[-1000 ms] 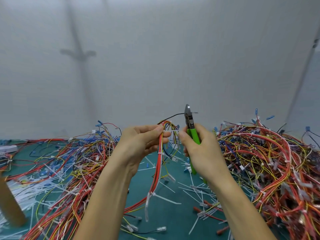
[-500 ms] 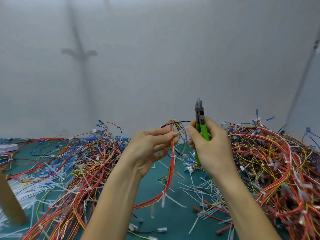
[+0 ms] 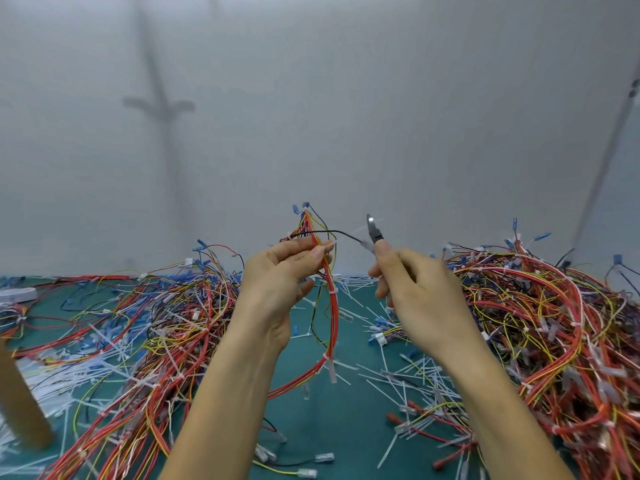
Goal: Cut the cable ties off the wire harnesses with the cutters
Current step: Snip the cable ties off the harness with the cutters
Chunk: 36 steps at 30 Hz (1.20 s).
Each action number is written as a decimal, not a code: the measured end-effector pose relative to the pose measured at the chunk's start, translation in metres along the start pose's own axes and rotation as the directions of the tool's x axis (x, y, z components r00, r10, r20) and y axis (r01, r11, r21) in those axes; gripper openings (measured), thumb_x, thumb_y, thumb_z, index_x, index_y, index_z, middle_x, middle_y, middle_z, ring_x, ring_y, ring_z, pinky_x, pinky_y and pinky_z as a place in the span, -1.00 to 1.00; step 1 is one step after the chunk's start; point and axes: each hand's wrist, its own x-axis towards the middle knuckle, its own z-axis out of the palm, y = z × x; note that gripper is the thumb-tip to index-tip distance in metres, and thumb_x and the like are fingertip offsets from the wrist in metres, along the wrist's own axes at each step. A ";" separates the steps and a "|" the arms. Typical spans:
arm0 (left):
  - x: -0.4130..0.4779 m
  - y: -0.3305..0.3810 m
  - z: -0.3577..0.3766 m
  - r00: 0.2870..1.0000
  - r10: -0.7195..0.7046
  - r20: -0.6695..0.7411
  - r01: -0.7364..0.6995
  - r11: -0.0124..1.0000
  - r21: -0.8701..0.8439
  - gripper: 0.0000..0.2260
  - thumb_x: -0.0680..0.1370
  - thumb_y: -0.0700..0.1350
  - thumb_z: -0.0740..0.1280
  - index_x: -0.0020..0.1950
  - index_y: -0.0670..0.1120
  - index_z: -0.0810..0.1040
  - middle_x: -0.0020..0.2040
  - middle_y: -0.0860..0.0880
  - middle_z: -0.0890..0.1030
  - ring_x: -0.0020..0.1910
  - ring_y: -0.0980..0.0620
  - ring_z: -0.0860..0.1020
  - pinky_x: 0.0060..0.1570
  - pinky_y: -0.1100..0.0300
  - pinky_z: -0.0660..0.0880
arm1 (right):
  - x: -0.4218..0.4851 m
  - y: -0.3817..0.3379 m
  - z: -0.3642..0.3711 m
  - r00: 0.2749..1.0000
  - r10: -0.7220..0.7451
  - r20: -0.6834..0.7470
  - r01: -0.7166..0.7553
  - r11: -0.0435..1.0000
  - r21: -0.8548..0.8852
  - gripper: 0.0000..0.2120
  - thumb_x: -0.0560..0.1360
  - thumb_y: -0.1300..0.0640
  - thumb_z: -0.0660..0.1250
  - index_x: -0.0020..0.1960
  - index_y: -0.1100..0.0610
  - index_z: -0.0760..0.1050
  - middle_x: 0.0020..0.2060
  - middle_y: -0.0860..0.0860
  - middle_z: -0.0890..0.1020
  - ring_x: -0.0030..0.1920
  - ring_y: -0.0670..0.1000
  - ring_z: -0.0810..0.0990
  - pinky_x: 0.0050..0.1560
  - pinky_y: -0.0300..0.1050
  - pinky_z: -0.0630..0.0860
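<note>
Both hands are up over the green table [image 3: 332, 431], and here's the picture that matters. The left hand [image 3: 277, 285] pinches one harness [image 3: 333, 317] between thumb and fingertips and holds it nearly upright. Its long axis runs from 12 o'clock, where the blue terminals fan out, down to 6 o'clock, where it curls away toward the table. The right hand [image 3: 419, 296] is wrapped round the cutters [image 3: 375, 233], handles buried in the fist and nose pointing to 12 o'clock. I can't tell whether the blades are parted; they're blurred.

From the cutter tip the harness lies at 9 o'clock, near but not touching. Tool and bundle stand almost parallel, so I'd judge the nose has to swing across to take a band squarely. The right hand is the one to travel; the left just presents.

A black wire [image 3: 341, 232] arcs from the bundle toward the cutters at 3 o'clock. The harness is mostly red and yellow strands. One white cable tie [image 3: 333, 292] sits just below the left fingertips, and another lies lower down with its tail sticking out.
</note>
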 end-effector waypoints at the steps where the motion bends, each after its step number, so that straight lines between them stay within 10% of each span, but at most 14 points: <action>1: 0.000 0.000 0.001 1.000 0.008 -0.004 -0.008 1.000 0.003 -0.93 0.49 -0.21 0.43 -0.08 -0.05 0.64 -0.13 0.06 0.73 -0.12 0.17 0.67 -0.09 0.14 0.42 | 0.000 0.000 -0.001 0.999 -0.001 0.040 0.001 1.000 -0.001 -0.41 0.49 -0.37 0.00 -0.21 0.06 0.56 -0.36 0.04 0.62 -0.29 0.07 0.60 -0.14 0.14 0.56; 12: 0.002 -0.001 0.004 0.999 0.037 -0.027 -0.039 0.996 -0.075 -0.91 0.52 -0.21 0.39 -0.03 -0.04 0.61 -0.09 0.09 0.73 -0.02 0.14 0.62 -0.06 0.15 0.42 | 0.002 0.012 0.003 0.946 0.101 0.308 -0.059 0.988 -0.142 -0.46 0.65 -0.18 0.00 -0.22 0.09 0.58 -0.36 0.00 0.66 -0.31 -0.07 0.58 -0.02 0.07 0.56; 36: -0.004 -0.002 0.008 0.988 0.126 0.087 -0.120 0.990 -0.072 -0.88 0.54 -0.23 0.35 -0.07 -0.04 0.64 -0.07 0.08 0.72 -0.22 0.22 0.60 -0.19 0.35 0.49 | -0.004 0.000 0.020 0.980 0.022 0.199 -0.045 0.993 0.110 -0.45 0.64 -0.18 0.02 -0.22 0.13 0.59 -0.39 0.00 0.65 -0.41 -0.11 0.58 -0.27 -0.16 0.51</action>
